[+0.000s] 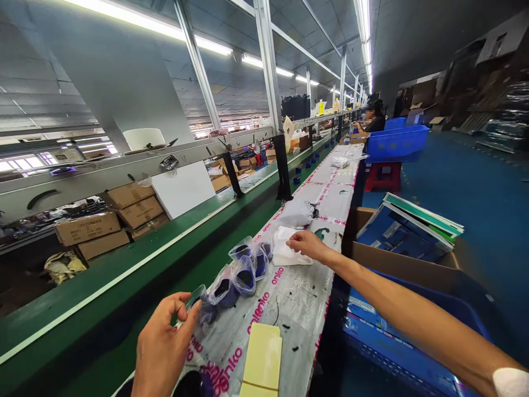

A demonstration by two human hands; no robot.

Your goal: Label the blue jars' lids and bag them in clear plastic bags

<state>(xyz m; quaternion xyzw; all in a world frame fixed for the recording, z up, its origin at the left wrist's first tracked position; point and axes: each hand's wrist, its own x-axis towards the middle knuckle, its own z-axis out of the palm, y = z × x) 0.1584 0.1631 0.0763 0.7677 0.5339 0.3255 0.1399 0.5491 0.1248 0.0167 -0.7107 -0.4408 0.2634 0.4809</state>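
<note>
My left hand [167, 336] is at the lower left, thumb and forefinger curled together on the edge of a clear plastic bag [205, 311] with a dark blue round item inside. Beyond it stand several similar bagged items [243, 275], clear film around dark blue cylinders. My right hand [308, 246] reaches to a stack of thin white sheets [283, 253], its fingertips pinched on the top. Whether these are papers or flat bags I cannot tell. Nearer me lies a stack of pale yellow cards [262, 355]. A dark round object [194, 384] is partly hidden beside my left wrist.
A green conveyor belt [136, 292] runs along the left, with small blue items [296, 180] farther up. White plastic bags [297, 212] lie beyond the sheets. At right are a carton [397, 256] of printed packaging and a blue crate [413, 353]. Another person [374, 118] sits far ahead.
</note>
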